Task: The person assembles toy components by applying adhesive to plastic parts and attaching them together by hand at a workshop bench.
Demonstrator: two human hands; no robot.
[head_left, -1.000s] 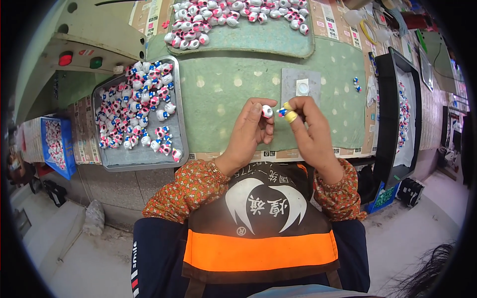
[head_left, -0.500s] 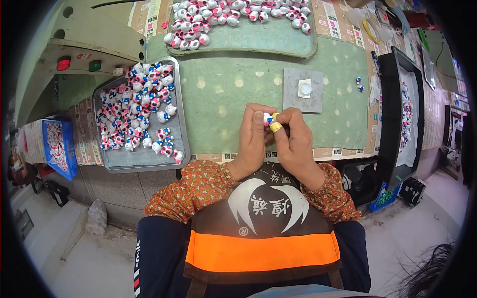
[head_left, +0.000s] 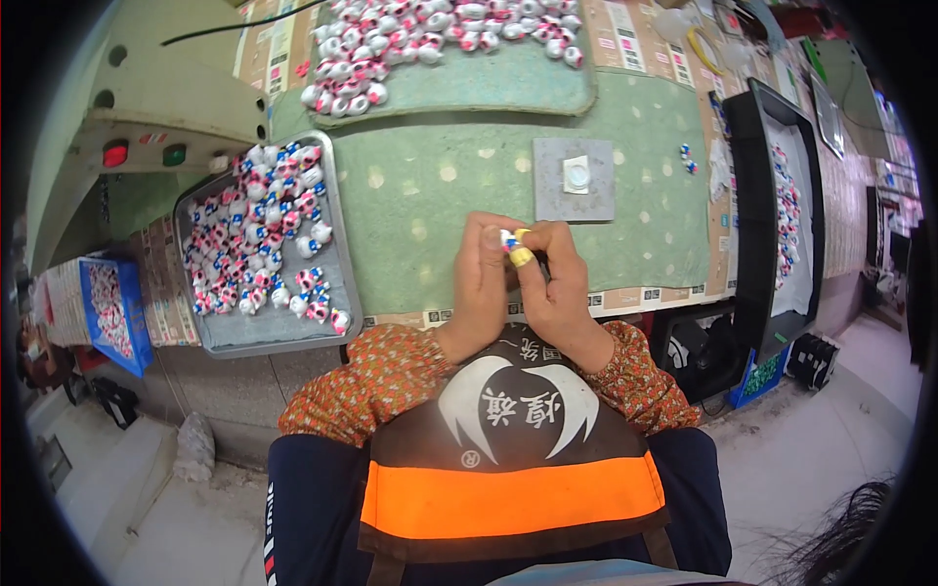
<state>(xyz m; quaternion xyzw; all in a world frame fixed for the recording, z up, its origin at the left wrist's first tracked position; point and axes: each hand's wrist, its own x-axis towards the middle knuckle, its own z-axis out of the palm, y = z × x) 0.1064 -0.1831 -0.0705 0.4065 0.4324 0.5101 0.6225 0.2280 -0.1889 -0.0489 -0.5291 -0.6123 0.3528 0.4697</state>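
Note:
Close in front of me, both hands meet around a small white, blue and pink figurine [head_left: 508, 241]. My left hand [head_left: 479, 278] is closed on it, with the thumb along its near side. My right hand [head_left: 557, 278] pinches it from the other side, with yellow covers [head_left: 521, 256] on the thumb tip and forefinger tip. Most of the figurine is hidden by the fingers. Just beyond my hands lies a grey square plate [head_left: 596, 203] with a white pad [head_left: 576, 176] bearing a round, pale disc.
A metal tray [head_left: 354, 234] of blue, white and pink figurines stands left. A green tray [head_left: 479, 98] of white and pink heads lies at the back. One loose figurine [head_left: 689, 159] rests right, before a black bin [head_left: 757, 234]. A machine [head_left: 156, 88] overhangs the left.
The whole view has shifted slightly, so the trays and plate appear further left. Both hands keep hold of the figurine, which seems a little turned between the fingers.

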